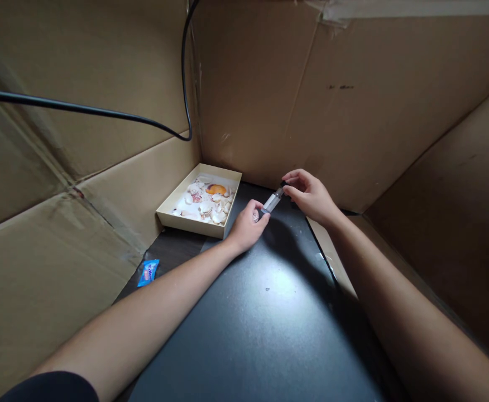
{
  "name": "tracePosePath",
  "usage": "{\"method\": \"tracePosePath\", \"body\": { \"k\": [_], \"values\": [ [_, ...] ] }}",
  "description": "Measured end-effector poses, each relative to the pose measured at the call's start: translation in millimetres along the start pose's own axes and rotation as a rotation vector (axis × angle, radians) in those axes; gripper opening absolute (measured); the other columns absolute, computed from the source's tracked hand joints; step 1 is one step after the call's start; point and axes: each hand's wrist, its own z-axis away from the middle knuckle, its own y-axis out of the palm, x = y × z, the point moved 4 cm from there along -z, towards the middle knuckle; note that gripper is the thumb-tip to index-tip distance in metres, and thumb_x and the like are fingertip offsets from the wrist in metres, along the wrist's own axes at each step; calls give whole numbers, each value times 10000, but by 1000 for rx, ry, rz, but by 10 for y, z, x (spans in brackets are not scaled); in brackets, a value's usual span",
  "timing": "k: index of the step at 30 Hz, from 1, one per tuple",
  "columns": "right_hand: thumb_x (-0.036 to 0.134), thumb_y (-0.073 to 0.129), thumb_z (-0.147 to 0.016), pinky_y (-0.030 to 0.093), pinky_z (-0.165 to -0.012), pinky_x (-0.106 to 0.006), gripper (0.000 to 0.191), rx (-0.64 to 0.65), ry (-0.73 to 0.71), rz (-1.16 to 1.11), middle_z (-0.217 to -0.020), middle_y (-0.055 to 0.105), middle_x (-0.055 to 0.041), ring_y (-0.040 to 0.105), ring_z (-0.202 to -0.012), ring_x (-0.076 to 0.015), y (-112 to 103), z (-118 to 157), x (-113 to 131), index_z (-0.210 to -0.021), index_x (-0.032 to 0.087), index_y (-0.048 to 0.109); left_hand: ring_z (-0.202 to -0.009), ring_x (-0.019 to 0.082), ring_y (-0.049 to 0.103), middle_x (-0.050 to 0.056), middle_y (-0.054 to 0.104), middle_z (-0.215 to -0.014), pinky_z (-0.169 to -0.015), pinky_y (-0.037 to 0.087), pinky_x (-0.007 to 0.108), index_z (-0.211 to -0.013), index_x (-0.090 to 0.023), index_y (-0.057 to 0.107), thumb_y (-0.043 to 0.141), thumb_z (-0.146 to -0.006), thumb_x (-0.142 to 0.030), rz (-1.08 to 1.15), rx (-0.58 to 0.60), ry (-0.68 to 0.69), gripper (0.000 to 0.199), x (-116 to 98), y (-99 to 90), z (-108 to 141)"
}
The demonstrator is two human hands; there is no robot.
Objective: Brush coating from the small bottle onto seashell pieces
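Note:
A small clear bottle (272,202) with a pale label and a black cap (283,183) is tilted between both hands above the dark table. My left hand (247,228) is closed round the bottle's lower end, thumb and fingers on its sides. Between the left fingers and palm a small patterned, shiny thing (255,215) shows; what it is cannot be made out. My right hand (307,194) pinches the black cap at the bottle's upper end with thumb and fingertips.
A shallow cream box (191,224) holding several shells and an orange piece stands at the back left. A blue wrapped packet (148,272) lies at the table's left edge. Cardboard walls (353,100) surround the dark table (244,335); a black cable (102,111) hangs at upper left.

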Motion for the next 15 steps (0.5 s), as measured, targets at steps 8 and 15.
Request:
{"method": "tracePosePath", "body": {
  "k": [8, 15],
  "values": [
    [368, 568, -781, 454, -626, -276, 227, -26, 52, 48, -792, 623, -28, 552, -689, -143, 1, 3, 0, -903, 181, 604, -595, 95, 391, -61, 385, -643, -598, 306, 228, -940, -186, 517, 544, -849, -265, 25, 20, 25, 123, -33, -1, 7],
    [371, 623, -757, 398, -581, -256, 218, -1, 46, 112, -732, 604, -13, 502, -633, -124, -26, 8, 29, -847, 176, 589, -631, 101, 419, -52, 420, -667, -625, 330, 230, -941, -187, 512, 545, -842, -234, 29, -4, 36, 115, -38, -11, 8]
  ]
}}
